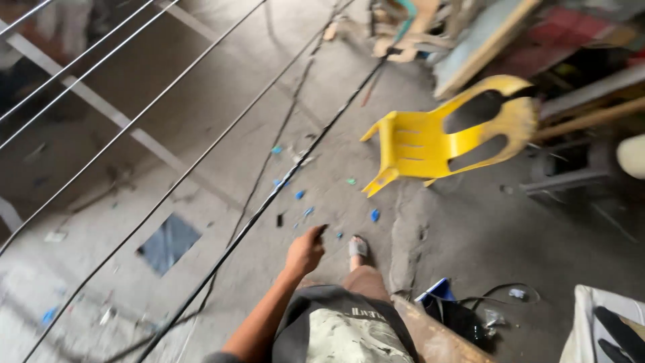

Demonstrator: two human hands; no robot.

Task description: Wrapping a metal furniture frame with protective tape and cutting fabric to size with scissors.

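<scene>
A person walks across a bare concrete floor [470, 235] in a cluttered workshop, seen from a head-worn camera looking down. The left hand [306, 252], at lower centre of the frame, hangs loosely curled with the fingers half closed, holding nothing; it is just beside a thick black cable [269, 202] that runs diagonally from the lower left up towards the top centre. The right hand is out of the frame, so its state cannot be told. One sandalled foot [358, 247] steps forward at lower centre, close to the hand.

Thin steel rods [87, 67] stretch across the upper left. A yellow plastic chair [437, 138] lies tipped on its side at centre right, well apart from the hand. Small blue scraps [374, 215] are scattered over the floor between the cable and the chair, and a dark square patch [168, 242] marks the floor at lower left. A blue-edged container [437, 290] with loose wire sits near the lower right.

Judging from this moment, the hand would take the cable best by closing around it from above with a full grip, while the foot stays clear of the scraps and of the line itself, which could trip a step
</scene>
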